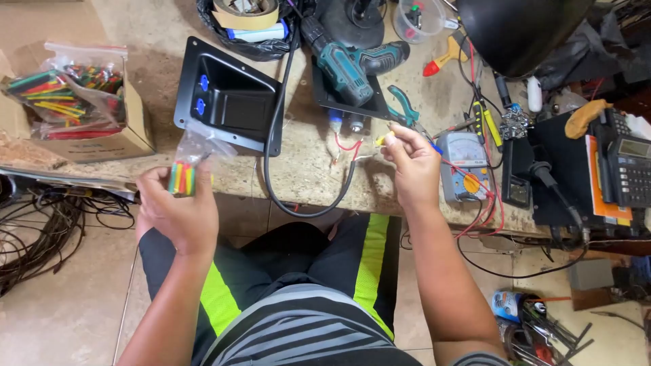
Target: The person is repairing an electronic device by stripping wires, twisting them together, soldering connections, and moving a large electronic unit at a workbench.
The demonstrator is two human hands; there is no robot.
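Observation:
My left hand (178,211) holds a small clear plastic bag (190,163) of short coloured tubes, red, yellow and green, just off the workbench's front edge. My right hand (411,166) pinches a short yellow tube piece (381,141) between thumb and fingers above the bench edge. Just left of it lie thin red and white wires (348,148) running from a black recessed metal plate (346,102). A second black plate (227,95) with two blue sockets lies between my hands, farther back.
A teal cordless drill (352,64) lies on the far plate. Teal pliers (405,105), an analogue multimeter (466,163), a soldering iron (549,183) and a calculator (627,166) sit at right. A cardboard box (81,135) holds bagged coloured tubes at left. Cables lie on the floor (41,230).

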